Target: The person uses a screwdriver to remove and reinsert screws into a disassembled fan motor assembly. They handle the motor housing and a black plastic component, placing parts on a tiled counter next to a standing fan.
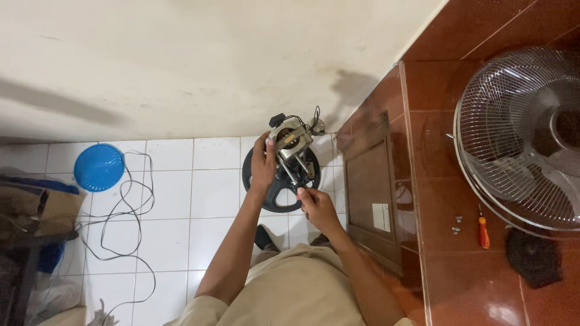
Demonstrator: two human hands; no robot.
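My left hand [263,164] grips the side of a small metal fan motor [290,140] with black wires at its top. The motor is held above a round black fan part [276,188] that lies on the white tiled floor. My right hand [315,204] pinches the lower end of the motor's shaft [291,177] with its fingertips. Both forearms reach forward from my lap.
A wire fan guard [519,136] stands on the red-brown tiled ledge at right, with an orange-handled screwdriver [484,232] and small screws [455,224] beside it. A blue round lid [98,167] and a loose black cable [124,211] lie at left. A cream wall runs behind.
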